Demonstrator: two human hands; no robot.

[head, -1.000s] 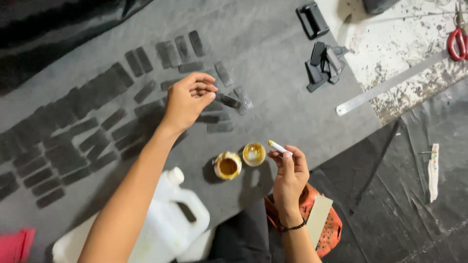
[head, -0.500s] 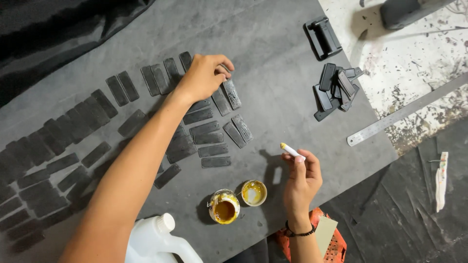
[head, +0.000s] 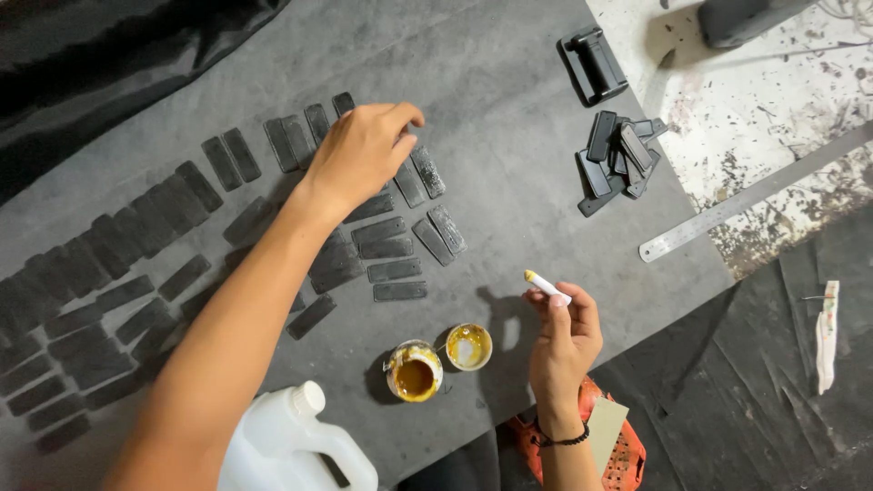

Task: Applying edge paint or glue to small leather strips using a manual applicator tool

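Dozens of black strips [head: 386, 247] cover a grey board [head: 509, 82] as the left hand [head: 359, 150] curls over them, fingers bent, while at four o'clock the right hand [head: 564, 341] pinches a small white applicator [head: 546, 285].

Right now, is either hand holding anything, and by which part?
The right hand pinches a small white stick by its lower end; its yellow-smeared tip points up-left. The left hand rests on the dark strips; whether it grips one cannot be told.
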